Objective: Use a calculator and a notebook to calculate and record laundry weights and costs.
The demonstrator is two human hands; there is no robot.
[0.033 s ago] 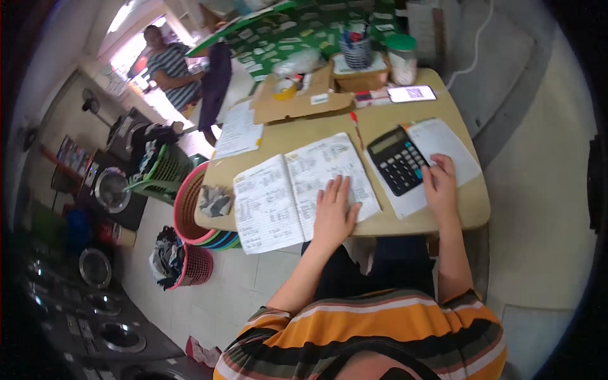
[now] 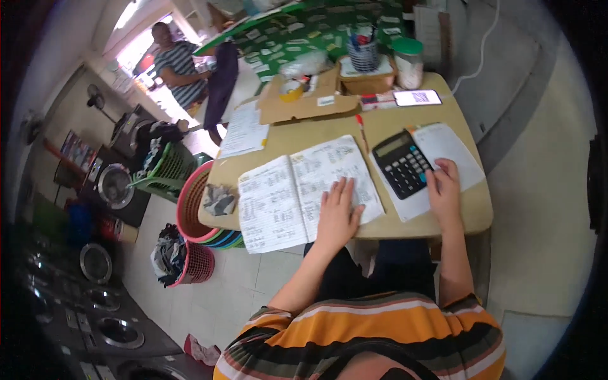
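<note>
White paper pages make up the open notebook [image 2: 272,209], which lies on the near part of the tabletop [image 2: 310,134], with its bottom edge poking out past the near edge. The left hand [image 2: 338,210] is flat and spread out on the right page, holding nothing. Just right of the notebook, a black calculator [image 2: 394,166] sits on a loose white sheet [image 2: 443,144]. The right hand [image 2: 445,185] is half curled by the calculator's right side; I cannot tell if it grips or only touches it.

A bump from an arm could bend the notebook or make it slip, because part of it hangs over. If the sheet gets pulled, the calculator could slide too. A careless finger might push a wrong key. The red-tipped pen [image 2: 361,132] between notebook and calculator could roll if knocked. At the left edge, a crumpled grey cloth [image 2: 220,200] could drop toward the pink basket [image 2: 189,201] below.
</note>
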